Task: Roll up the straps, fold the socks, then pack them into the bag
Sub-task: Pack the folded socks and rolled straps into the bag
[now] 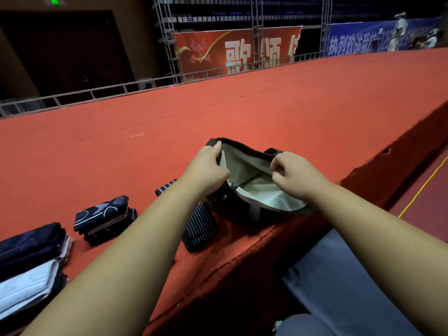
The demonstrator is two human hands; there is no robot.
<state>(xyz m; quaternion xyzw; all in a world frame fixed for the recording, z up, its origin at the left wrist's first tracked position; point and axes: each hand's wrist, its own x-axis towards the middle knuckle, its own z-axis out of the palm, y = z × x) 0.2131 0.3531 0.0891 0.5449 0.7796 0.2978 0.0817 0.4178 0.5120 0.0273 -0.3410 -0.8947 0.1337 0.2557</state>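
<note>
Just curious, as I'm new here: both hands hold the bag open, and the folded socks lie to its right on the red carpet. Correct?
Not quite. The head view shows the socks to the left of the bag, not its right. The rest holds: left hand and right hand hold it open on the red carpet.

the red cloth banner (206, 44) behind the grey metal truss (257, 32) carries large white characters "歌颂", and a third is cut off at the banner's edge. the blue banner (363, 37) to its right begins "热烈欢送" in white; the rest is too blurred to read. the glowing green sign (54, 0) is unreadable.
</note>
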